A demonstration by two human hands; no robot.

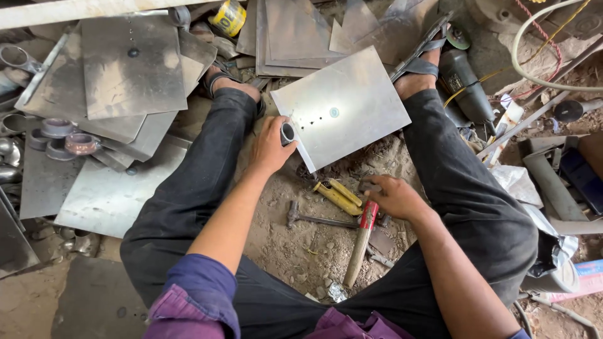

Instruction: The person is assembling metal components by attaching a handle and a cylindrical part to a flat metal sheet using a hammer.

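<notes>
A square grey metal sheet point(348, 107) with a row of small holes and a round mark lies between my legs on the dirt floor. My left hand point(270, 145) grips its near left edge together with a short metal tube point(287, 133). My right hand point(392, 196) rests low on the ground over small tools, touching the red-wrapped neck of a wooden-handled hammer point(361, 242). A yellow-handled tool point(336, 196) and a small metal hammer point(314, 218) lie just left of that hand.
Stacked metal sheets point(125, 75) cover the floor at left, with metal rings point(69, 143) on them. More sheets point(301, 31) lie ahead. An angle grinder point(461, 81), hoses point(534, 63), bars and scrap crowd the right side.
</notes>
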